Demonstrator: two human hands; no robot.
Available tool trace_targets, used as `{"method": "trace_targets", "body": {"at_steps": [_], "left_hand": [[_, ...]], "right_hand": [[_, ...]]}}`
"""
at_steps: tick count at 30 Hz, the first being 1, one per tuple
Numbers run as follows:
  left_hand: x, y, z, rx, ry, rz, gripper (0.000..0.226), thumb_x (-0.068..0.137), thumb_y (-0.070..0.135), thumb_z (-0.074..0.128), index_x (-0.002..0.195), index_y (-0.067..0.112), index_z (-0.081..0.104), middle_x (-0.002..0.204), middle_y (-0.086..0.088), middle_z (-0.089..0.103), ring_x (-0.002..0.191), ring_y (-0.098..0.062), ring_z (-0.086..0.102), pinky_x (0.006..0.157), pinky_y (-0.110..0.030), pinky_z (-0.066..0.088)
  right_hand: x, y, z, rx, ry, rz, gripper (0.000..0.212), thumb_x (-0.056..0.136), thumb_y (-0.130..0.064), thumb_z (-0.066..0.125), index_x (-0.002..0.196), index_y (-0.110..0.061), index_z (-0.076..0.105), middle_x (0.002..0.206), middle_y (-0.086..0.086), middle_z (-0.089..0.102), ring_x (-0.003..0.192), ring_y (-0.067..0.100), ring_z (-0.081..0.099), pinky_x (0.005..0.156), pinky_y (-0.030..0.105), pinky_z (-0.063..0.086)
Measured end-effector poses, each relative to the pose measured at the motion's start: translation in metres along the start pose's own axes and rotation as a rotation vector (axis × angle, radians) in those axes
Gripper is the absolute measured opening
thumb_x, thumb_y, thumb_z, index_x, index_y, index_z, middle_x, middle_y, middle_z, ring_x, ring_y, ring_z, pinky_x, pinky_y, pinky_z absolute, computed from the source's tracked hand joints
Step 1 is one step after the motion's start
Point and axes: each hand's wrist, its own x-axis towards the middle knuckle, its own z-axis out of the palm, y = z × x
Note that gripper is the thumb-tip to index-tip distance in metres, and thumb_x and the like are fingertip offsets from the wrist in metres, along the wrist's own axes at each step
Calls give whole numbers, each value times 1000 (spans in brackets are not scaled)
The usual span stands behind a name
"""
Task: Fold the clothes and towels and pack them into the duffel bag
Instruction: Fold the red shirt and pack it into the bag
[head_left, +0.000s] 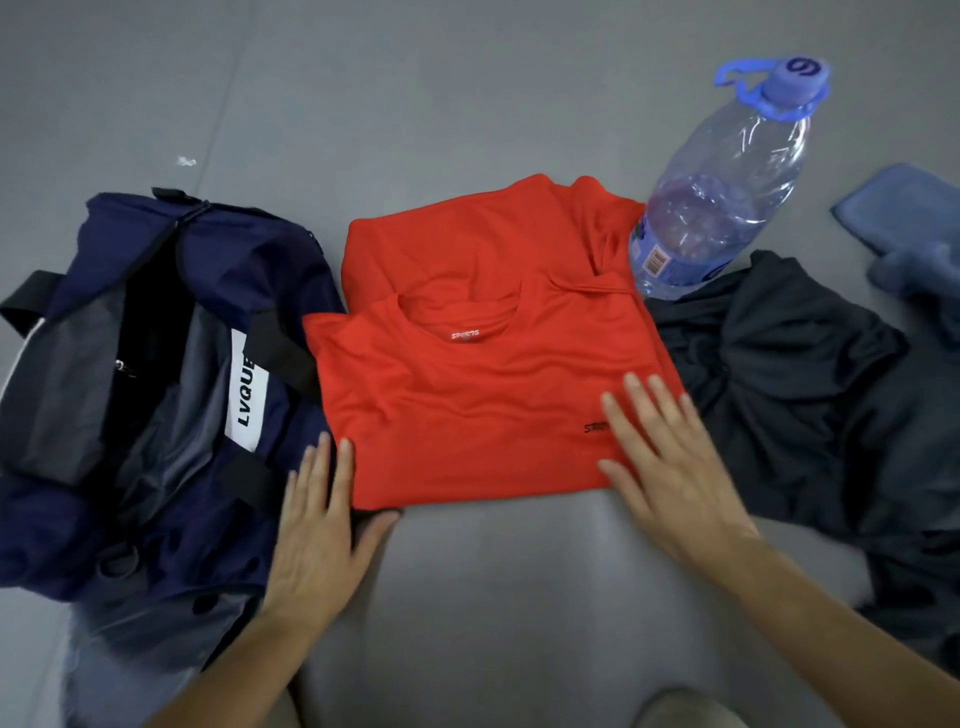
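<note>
A red sports shirt (483, 374) lies folded into a rough rectangle in the middle of the grey floor. My left hand (322, 525) rests flat at its near left corner, fingers apart, partly over the edge of the navy duffel bag (156, 364), which lies unzipped on the left. My right hand (670, 457) lies flat on the shirt's near right corner, fingers spread. A crumpled black garment (810, 395) lies to the right of the shirt. A blue towel (904, 223) sits folded at the far right.
A large clear water bottle (727, 187) with a blue cap and handle stands behind the shirt's right corner, touching the red and black cloth. The grey mat floor (467, 78) stretches beyond. A small white scrap (186, 161) lies behind the bag.
</note>
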Motion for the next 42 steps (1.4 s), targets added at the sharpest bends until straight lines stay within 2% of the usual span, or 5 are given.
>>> {"method": "trace_targets", "body": {"at_steps": [9, 22, 30, 35, 42], "left_hand": [[38, -55, -13, 72, 53, -210, 85, 84, 44, 35, 159, 6, 17, 159, -28, 26, 136, -50, 34, 109, -63, 32], [84, -79, -36, 171, -37, -306, 75, 98, 30, 40, 161, 15, 3, 166, -15, 14, 146, -39, 26, 120, -52, 20], [24, -16, -50, -49, 34, 58, 81, 85, 11, 37, 160, 7, 7, 168, -11, 2, 156, -24, -2, 126, -44, 2], [35, 31, -22, 88, -22, 333, 62, 105, 30, 36, 160, 13, 14, 168, -10, 9, 156, -25, 3, 126, -48, 10], [51, 29, -2, 242, -153, 226, 65, 105, 55, 14, 161, 29, -5, 168, -4, -15, 154, -24, -15, 125, -49, -2]], "right_hand": [[5, -12, 26, -133, -210, 32, 77, 98, -68, 18, 160, -21, 16, 166, 7, 18, 154, 26, 10, 123, 53, 15], [-10, -25, 31, -93, -228, 25, 82, 94, -66, 23, 158, -15, 23, 164, 13, 23, 153, 31, 14, 122, 56, 12], [-9, -32, 26, -86, -209, 49, 80, 94, -66, 24, 157, -17, 27, 163, 14, 26, 152, 31, 18, 121, 56, 15], [5, -34, 21, -125, -188, -37, 74, 96, -63, 28, 156, -20, 33, 162, 13, 29, 152, 31, 20, 121, 57, 15], [-7, -16, 29, -95, -264, -59, 83, 95, -74, 22, 161, -25, 13, 168, 5, 7, 155, 25, 2, 124, 54, 7]]}}
